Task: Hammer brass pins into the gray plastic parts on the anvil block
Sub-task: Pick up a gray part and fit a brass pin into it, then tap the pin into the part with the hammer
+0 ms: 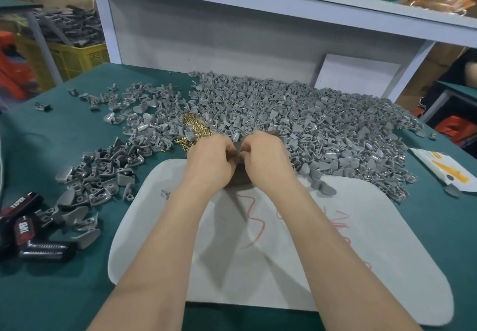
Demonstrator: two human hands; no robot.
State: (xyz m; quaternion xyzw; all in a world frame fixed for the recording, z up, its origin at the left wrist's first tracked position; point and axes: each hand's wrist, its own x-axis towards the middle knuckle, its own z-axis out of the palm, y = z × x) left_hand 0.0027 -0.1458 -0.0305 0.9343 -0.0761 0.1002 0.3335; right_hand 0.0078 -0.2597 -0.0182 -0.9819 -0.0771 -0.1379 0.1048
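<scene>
My left hand (210, 161) and my right hand (265, 160) meet over the dark anvil block (241, 177) at the far edge of the white mat (284, 253). Both have curled fingers pinching a small gray plastic part (238, 147) between them. Whether a pin is in either hand is hidden. A heap of brass pins (192, 125) lies just beyond my left hand. A large pile of gray plastic parts (296, 121) spreads behind and to the right. No hammer shows.
A smaller pile of gray parts (103, 175) lies left of the mat. Black and red packs (25, 232) sit at the left table edge. A white and yellow packet (449, 170) lies at the right. A white shelf unit (232, 33) stands behind the pile.
</scene>
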